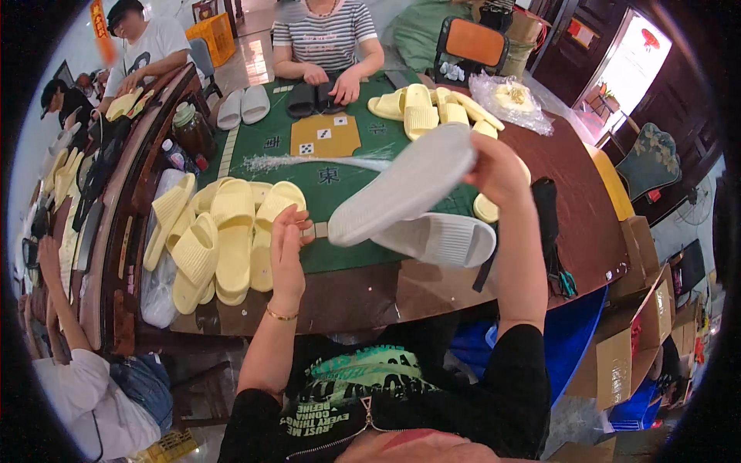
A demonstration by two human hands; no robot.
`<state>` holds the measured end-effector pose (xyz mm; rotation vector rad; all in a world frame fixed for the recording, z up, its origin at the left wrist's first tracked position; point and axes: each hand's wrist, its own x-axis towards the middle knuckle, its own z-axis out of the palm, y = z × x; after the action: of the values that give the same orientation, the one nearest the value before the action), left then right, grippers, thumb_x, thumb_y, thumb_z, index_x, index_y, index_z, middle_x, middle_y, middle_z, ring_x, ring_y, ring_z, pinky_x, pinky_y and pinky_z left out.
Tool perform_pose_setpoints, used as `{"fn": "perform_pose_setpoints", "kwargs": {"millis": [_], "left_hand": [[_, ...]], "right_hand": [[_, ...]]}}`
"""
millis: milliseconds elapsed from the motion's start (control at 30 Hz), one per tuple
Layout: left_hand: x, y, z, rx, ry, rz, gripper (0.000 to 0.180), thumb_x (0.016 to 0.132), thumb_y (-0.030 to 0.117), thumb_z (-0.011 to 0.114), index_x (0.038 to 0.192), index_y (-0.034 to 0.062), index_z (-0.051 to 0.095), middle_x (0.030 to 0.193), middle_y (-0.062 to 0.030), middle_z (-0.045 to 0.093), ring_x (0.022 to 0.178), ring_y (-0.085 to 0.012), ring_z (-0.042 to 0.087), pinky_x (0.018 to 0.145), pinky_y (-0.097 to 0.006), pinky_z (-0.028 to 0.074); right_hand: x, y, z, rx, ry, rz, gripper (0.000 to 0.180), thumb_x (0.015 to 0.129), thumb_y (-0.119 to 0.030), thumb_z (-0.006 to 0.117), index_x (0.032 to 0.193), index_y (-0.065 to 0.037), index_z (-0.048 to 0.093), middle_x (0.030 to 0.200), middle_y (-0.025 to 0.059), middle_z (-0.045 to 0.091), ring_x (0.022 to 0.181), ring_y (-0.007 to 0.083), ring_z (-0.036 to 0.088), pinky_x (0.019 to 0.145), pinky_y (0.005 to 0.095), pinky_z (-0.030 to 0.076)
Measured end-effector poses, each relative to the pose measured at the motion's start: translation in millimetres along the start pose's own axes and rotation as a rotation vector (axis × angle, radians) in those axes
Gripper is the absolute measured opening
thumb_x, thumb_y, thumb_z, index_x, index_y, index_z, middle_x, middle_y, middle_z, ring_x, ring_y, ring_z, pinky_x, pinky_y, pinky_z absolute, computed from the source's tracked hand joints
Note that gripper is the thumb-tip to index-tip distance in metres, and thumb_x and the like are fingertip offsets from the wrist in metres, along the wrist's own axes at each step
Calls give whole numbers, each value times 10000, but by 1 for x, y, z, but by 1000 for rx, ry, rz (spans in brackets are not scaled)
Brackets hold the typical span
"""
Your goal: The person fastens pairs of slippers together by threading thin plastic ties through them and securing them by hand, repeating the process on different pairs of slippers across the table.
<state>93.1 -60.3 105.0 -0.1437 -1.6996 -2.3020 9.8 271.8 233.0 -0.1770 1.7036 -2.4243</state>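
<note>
My right hand (498, 171) grips one end of a light grey slipper (409, 185), which is raised and tilted with its sole facing me. Just below it is a second grey slipper (440, 238) with a ribbed strap; whether the two touch, I cannot tell. My left hand (289, 251) is empty, its fingers stretched upward beside a heap of pale yellow slippers (231, 231). A bundle of thin clear plastic strands (309, 162) lies across the green table mat (347, 258), partly behind the raised slipper.
Across the table, a person's hands (328, 86) touch black slippers (305, 102). Grey slippers (243, 106) lie at the far left, and more yellow slippers (421, 112) at the far right beside a clear plastic bag (513, 100). Scissors (567, 282) lie near the right edge; cardboard boxes (617, 363) stand below.
</note>
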Motion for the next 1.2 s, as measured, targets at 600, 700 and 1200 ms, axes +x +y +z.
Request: {"fn": "perform_pose_setpoints", "kwargs": {"millis": [600,700,1200], "left_hand": [[6,-89,-10,1084,-265,152,653,750,326,691,1246,-21,447,1139,-221,529,1084,-375,482,921,-435,398],[16,-103,-4,1030,-312,104,618,752,270,693,1245,-15,452,1096,-202,558,1026,-340,531,882,-403,428],[-7,-37,-34,561,-175,-168,423,818,75,620,1213,28,476,835,-46,554,713,-109,533,649,-254,464]], "right_hand": [[-77,129,-43,-1177,29,180,505,772,-239,675,1172,25,515,1034,151,604,843,201,596,735,321,493],[-97,146,-59,-1214,-115,361,452,753,-195,685,1103,45,530,877,149,637,797,216,620,685,336,506],[13,110,-51,-1280,-181,15,217,735,5,499,876,-25,660,846,151,646,788,267,612,738,334,475]]}}
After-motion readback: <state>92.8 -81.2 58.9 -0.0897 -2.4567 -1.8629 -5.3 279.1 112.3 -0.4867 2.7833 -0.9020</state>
